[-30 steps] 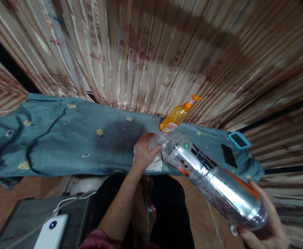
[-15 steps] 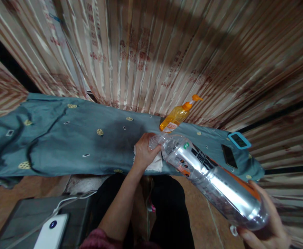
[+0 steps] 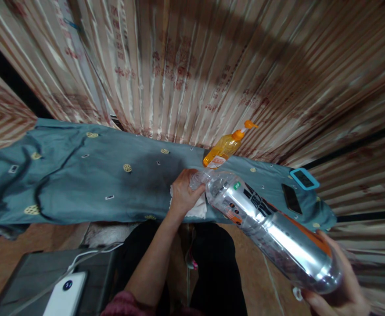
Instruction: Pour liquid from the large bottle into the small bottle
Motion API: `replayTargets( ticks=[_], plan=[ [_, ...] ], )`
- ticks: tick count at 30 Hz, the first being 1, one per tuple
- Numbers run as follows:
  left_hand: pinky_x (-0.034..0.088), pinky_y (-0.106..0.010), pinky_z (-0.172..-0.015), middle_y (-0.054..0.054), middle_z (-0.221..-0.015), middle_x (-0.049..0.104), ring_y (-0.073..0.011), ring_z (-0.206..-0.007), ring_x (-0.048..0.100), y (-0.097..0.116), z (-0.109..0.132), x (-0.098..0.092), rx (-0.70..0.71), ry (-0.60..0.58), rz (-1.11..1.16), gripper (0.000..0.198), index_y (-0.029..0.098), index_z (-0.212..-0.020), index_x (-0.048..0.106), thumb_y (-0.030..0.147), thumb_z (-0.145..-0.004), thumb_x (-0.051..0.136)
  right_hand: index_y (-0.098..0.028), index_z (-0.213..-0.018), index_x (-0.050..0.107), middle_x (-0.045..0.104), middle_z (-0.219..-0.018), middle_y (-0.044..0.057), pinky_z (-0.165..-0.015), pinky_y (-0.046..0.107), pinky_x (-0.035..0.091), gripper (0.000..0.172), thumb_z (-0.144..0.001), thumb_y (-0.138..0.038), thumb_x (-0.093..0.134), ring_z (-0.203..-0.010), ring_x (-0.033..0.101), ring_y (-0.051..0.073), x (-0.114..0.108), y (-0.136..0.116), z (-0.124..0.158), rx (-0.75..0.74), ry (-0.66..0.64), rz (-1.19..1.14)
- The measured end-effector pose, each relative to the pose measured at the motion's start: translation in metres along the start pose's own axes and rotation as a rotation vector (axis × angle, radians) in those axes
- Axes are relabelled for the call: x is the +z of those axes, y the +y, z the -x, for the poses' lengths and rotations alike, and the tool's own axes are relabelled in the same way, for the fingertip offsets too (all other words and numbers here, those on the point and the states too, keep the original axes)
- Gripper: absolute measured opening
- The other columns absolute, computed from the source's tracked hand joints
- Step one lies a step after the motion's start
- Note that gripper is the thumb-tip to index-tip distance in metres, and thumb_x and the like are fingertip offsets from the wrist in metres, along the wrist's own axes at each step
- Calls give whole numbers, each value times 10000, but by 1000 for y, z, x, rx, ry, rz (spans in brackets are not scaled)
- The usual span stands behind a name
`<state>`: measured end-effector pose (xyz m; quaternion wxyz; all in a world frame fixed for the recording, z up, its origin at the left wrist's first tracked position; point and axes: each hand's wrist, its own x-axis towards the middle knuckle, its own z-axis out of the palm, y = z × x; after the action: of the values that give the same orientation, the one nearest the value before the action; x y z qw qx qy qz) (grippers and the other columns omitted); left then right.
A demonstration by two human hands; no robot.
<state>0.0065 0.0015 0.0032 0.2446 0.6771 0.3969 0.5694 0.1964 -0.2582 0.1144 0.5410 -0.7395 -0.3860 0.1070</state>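
I see a long table (image 3: 80, 184) with a blue-grey cover. Over its near edge, toward the right end, a big clear bottle (image 3: 264, 224) lies tilted, neck toward the table. My right hand (image 3: 340, 294) cups its bottom, fingers wrapped on it. My left hand (image 3: 182, 193) has its fingers bent around the neck. A white cloth (image 3: 197, 210) sits under that hand. An orange pump bottle (image 3: 223, 149) stands at the far edge. A black phone (image 3: 290, 197) lies near the right end.
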Motion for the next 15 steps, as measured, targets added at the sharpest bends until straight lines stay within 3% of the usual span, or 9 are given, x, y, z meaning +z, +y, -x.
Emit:
replayTargets(
  ticks=[6, 10, 15],
  plan=[
    [593, -347, -791, -57, -916, 754, -245, -856, 749, 2, -1, -1, 6, 1, 17, 286, 191, -1005, 685, 432, -877, 768, -277, -1541, 562, 522, -1594, 79, -1300, 572, 264, 1096, -595, -683, 940, -1574, 302, 442, -1, -1, 1, -21, -13, 41],
    [591, -346, -788, -60, -916, 752, -249, -861, 751, 2, -1, -1, 6, 0, 33, 293, 185, -1009, 687, 430, -880, 783, -281, -1584, 516, 480, -1637, 83, -1317, 584, 220, 1144, -601, -685, 940, -1584, 297, 435, -1, 1, 0, -9, -18, 9],
    [595, -343, -815, -60, -944, 763, -242, -882, 750, 2, 0, -1, -29, -10, -3, 309, 187, -1029, 692, 418, -856, 800, -330, -1484, 636, 502, -1621, 29, -1349, 549, 109, 1043, -558, -683, 960, -1606, 268, 422, -4, 9, -3, -111, -4, 37]
  ],
)
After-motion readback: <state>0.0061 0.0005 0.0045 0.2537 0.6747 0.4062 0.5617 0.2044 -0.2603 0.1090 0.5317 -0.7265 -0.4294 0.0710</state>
